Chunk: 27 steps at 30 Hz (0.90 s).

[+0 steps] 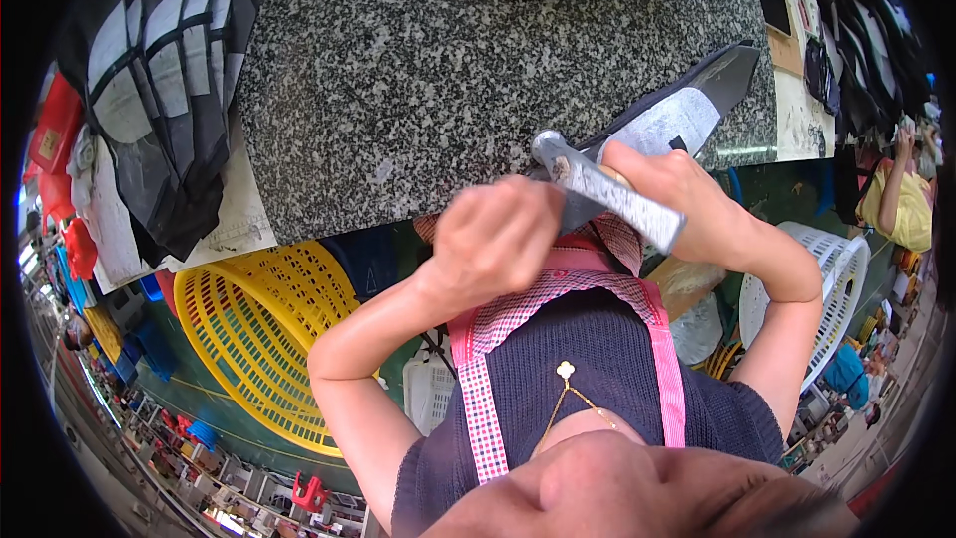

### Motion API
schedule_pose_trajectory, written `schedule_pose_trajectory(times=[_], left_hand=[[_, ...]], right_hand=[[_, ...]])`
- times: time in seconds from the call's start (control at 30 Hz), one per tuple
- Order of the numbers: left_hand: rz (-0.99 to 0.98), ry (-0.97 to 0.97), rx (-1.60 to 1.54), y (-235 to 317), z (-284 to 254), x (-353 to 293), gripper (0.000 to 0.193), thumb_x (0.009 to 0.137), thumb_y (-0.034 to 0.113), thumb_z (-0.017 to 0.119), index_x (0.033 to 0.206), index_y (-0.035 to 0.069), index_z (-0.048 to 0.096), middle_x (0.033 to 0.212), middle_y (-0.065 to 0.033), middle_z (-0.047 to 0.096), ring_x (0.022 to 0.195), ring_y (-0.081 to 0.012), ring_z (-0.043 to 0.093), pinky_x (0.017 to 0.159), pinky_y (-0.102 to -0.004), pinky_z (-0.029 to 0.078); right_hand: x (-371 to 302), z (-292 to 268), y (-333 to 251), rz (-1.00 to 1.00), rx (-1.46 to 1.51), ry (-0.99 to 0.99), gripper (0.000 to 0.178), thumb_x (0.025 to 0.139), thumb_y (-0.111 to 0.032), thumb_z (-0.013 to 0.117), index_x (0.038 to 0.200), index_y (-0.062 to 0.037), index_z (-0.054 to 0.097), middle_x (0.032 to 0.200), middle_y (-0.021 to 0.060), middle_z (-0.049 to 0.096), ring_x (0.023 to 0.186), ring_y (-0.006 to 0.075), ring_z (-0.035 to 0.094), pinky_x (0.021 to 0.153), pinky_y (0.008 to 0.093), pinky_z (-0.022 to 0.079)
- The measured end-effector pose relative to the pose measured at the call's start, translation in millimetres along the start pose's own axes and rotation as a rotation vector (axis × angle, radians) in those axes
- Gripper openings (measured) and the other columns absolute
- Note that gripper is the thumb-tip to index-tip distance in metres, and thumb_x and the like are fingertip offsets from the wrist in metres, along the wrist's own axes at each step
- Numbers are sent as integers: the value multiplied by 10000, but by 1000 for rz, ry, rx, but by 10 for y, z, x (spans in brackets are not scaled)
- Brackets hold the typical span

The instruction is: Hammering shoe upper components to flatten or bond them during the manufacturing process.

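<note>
Hands met at the granite slab's (398,90) near edge: the right hand (687,204) gripped a flat metal bar (607,189) over a dark cut piece (687,110), the left hand (493,234) fisted beside it. A slip risked bruised knuckles, seemingly.

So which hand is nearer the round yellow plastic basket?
Left. The left hand is just up and right of the yellow plastic basket; the right hand lies farther right, holding a grey metal bar.
</note>
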<state>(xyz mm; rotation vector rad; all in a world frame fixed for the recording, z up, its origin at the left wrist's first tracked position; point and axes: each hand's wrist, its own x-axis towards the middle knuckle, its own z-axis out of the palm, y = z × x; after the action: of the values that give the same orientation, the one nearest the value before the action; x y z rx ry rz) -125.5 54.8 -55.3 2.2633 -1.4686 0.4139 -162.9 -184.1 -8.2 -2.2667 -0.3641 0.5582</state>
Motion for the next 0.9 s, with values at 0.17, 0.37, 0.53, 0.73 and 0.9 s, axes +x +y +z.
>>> schedule_pose_trajectory(times=[0.17, 0.37, 0.53, 0.73, 0.9], left_hand=[[57, -69, -81, 246, 274, -51, 427, 799, 150, 584, 1159, -72, 643, 1177, -156, 655, 1132, -276, 631, 929, -323, 504], [78, -14, 37, 265, 366, -72, 363, 826, 213, 587, 1145, 59, 667, 1094, -74, 621, 996, -201, 606, 749, -310, 476], [-224, -9, -366, 60, 120, 303, 434, 856, 71, 586, 1287, 55, 627, 933, -73, 535, 805, -217, 518, 647, -328, 440], [-478, 600, 243, -826, -795, 190, 372, 921, -40, 621, 1279, 44, 679, 952, -80, 552, 863, -205, 530, 743, -321, 459], [-751, -125, 934, -1605, -800, -599, 401, 877, 97, 675, 1258, 219, 696, 1026, -72, 509, 975, -267, 507, 773, -391, 489]], right_hand=[[55, -80, -46, -80, -21, 139, 175, 923, -94, 584, 1025, -17, 464, 748, 225, 614, 729, 456, 627, 603, 505, 491], [110, 17, -87, -74, -104, -41, 161, 907, -89, 596, 1017, -8, 512, 768, 208, 602, 729, 457, 632, 632, 492, 503], [-411, -51, 623, 109, 89, 492, 401, 1045, -374, 470, 1154, -15, 610, 744, -3, 583, 578, 81, 499, 519, 278, 426], [-596, -581, 232, -165, 919, 1138, 521, 994, -653, 413, 885, -145, 381, 577, -59, 261, 419, 30, 180, 353, 197, 138], [-435, -550, 579, 146, 687, 1018, 430, 1061, -505, 410, 965, -100, 516, 612, -89, 346, 464, -6, 276, 403, 169, 209]])
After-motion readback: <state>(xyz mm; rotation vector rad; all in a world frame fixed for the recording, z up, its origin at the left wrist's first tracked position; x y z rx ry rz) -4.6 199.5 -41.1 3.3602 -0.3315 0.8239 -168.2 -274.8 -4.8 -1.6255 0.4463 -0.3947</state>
